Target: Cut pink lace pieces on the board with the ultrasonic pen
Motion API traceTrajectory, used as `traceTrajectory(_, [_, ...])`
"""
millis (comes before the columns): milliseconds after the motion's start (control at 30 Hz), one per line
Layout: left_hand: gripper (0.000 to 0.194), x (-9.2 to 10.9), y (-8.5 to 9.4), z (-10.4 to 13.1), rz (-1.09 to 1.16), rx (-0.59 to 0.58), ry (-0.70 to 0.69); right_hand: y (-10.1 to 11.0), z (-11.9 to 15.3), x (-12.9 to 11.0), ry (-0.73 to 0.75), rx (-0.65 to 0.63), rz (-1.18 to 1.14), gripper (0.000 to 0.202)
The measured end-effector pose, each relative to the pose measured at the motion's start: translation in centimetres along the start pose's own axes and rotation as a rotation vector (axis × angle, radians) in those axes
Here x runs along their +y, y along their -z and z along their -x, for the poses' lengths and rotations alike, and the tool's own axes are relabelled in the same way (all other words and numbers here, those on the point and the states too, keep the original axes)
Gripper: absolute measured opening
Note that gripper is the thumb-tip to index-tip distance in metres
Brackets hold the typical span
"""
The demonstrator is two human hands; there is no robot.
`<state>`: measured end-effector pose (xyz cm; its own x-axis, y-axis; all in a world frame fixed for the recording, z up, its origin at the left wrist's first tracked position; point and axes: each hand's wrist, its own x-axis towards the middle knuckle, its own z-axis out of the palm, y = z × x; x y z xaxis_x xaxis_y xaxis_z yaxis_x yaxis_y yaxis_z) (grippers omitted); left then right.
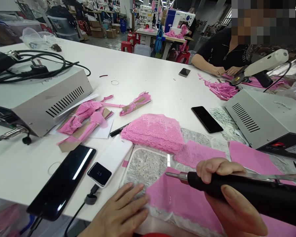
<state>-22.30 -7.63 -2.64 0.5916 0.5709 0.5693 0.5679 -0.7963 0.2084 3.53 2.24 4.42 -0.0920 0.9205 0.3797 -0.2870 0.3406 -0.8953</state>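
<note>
My right hand (227,187) is wrapped round a thick black pen-shaped tool (251,194) with a pointed metal tip, which points left over a pink fabric piece (180,197). Metal scissors (276,177) run alongside the tool, their blade end at my right fingers. Flat and with fingers spread, my left hand (123,210) rests at the fabric's left edge, on a clear-edged board with a grey speckled surface (145,164). Beyond it lie a stack of pink lace pieces (153,131) and a single pink lace piece (199,154).
Grey metal boxes stand left (39,95) and right (268,112). Left of the board are a black phone (64,181), a white power bank (111,161) and tied pink straps (86,115). Another phone (207,119) lies right. Opposite, a person (219,52) handles pink strips (222,89).
</note>
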Motion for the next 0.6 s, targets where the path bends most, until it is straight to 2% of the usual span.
traceTrajectory(133, [0.028,0.0,0.2,-0.1,0.001,-0.012,0.014,-0.1,0.0,0.1,0.016,-0.013,0.007,0.009])
traceTrajectory(400, [0.029,0.5,0.9,-0.5,0.04,-0.089,0.072,-0.2,0.0,-0.5,-0.042,0.001,0.017,0.008])
traceTrajectory(600, [0.031,0.7,2.4,-1.5,0.06,-0.149,0.091,-1.7,0.4,-1.6,-0.102,-0.051,0.049,0.011])
